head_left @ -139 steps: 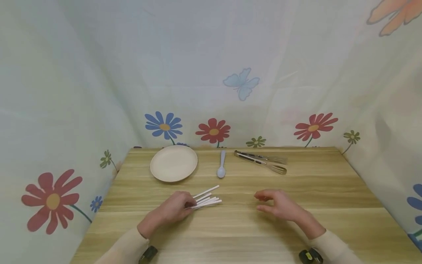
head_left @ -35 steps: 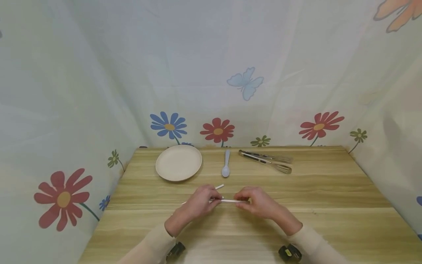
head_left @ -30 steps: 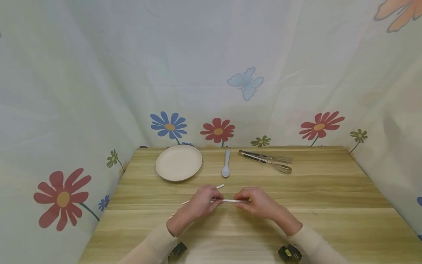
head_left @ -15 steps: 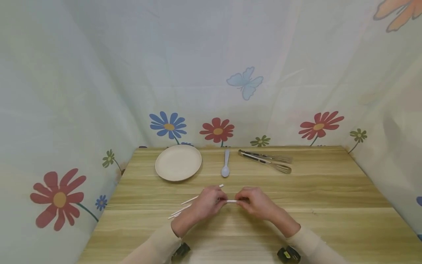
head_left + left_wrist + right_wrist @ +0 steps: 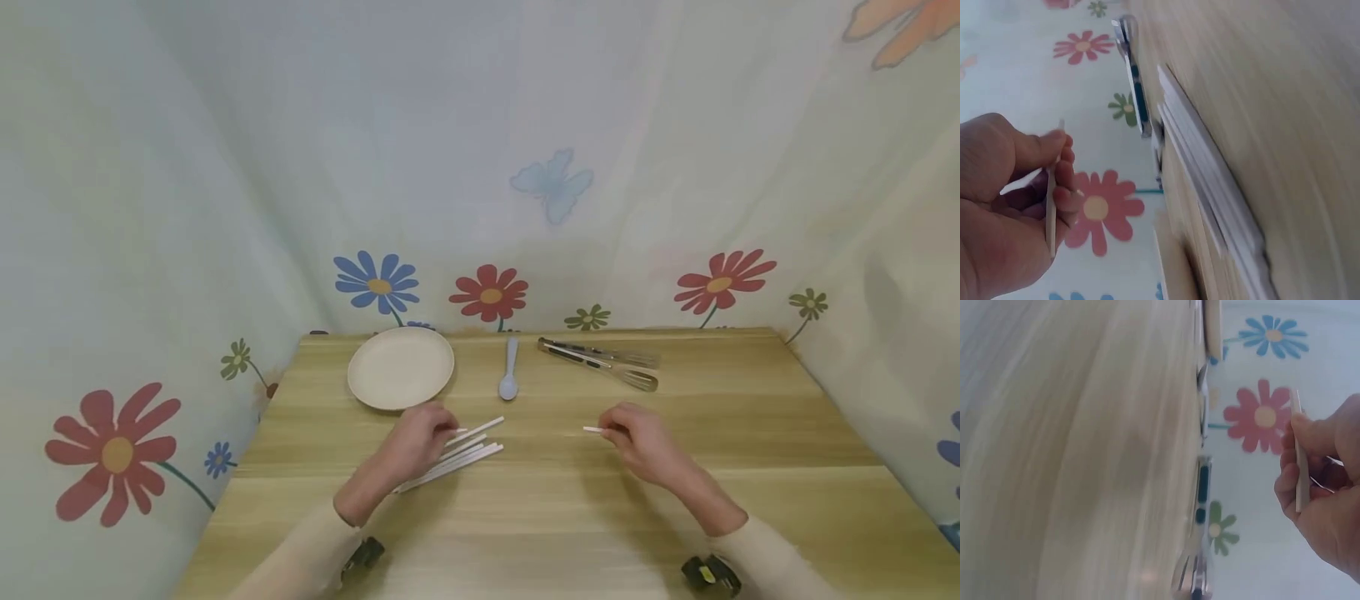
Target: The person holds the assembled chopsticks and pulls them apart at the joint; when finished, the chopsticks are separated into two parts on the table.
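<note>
My left hand [image 5: 412, 446] is raised over the left end of several thin white sticks [image 5: 480, 455] lying slanted on the table. Its thumb and fingers pinch a short piece of white stick [image 5: 1051, 215], and the rest of its length lies along the curled fingers. Well to the right, my right hand [image 5: 643, 446] is held above the wood, pinching another short white stick piece [image 5: 1301, 475] between thumb and fingers. One tip of that piece [image 5: 592, 429] points left, towards the other hand. The left hand hides part of the loose sticks.
A round cream plate [image 5: 401, 367] is at the back left of the wooden table [image 5: 525, 517]. Beside it lie a pale blue spoon [image 5: 508, 388] and metal tongs [image 5: 581, 359] with dark grips. A flowered curtain [image 5: 420, 167] hangs behind and at both sides.
Half a second ago both hands pinched one white stick close together at the middle. Now they are wide apart, each with a short piece, and the loose sticks are more exposed.
</note>
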Demonstrator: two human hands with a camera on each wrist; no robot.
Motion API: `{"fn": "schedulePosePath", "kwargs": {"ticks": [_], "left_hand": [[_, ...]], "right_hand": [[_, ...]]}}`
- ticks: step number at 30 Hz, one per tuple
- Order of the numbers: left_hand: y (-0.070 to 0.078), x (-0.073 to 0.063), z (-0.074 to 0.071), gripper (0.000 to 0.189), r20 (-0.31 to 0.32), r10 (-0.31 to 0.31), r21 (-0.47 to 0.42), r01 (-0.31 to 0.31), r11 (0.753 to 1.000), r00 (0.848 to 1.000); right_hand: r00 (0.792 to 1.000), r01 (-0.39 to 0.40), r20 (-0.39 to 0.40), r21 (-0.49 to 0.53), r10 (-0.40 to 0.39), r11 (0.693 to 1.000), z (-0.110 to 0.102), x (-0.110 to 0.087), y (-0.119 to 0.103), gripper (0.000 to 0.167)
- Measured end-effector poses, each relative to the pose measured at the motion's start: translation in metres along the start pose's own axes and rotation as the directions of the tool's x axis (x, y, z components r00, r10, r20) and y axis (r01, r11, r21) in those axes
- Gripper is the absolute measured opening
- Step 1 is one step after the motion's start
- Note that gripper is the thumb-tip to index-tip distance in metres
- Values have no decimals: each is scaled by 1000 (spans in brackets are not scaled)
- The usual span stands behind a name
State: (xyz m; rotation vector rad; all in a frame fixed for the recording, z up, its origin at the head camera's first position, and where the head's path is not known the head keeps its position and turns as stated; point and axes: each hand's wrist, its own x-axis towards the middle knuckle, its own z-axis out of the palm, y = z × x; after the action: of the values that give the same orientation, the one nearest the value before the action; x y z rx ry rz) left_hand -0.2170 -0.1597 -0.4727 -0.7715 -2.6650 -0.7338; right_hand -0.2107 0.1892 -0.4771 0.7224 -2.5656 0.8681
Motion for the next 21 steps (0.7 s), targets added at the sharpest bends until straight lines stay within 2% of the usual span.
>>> {"fn": "schedulePosePath", "kwargs": {"ticks": [3,5,9,11,21], "left_hand": [[1,4,-1,3,65,40,-64,-36,997,997],[4,5,1,5,92,31,-89,-23,996,995],[8,5,5,4,81,-3,-105,11,994,997],[10,6,7,4,70,-1,-108,9,994,998],[13,4,15,4,99,-21,-132,34,991,995]], "right_hand": [[996,67,64,24,-69,997,-5,2,3,8],[994,66,90,45,-70,997,-4,2,3,8],[996,36,84,68,-42,997,-4,-2,5,13],[997,31,74,71,-36,997,-4,-3,5,14],[994,36,98,70,-43,997,-4,-7,2,11]]}}
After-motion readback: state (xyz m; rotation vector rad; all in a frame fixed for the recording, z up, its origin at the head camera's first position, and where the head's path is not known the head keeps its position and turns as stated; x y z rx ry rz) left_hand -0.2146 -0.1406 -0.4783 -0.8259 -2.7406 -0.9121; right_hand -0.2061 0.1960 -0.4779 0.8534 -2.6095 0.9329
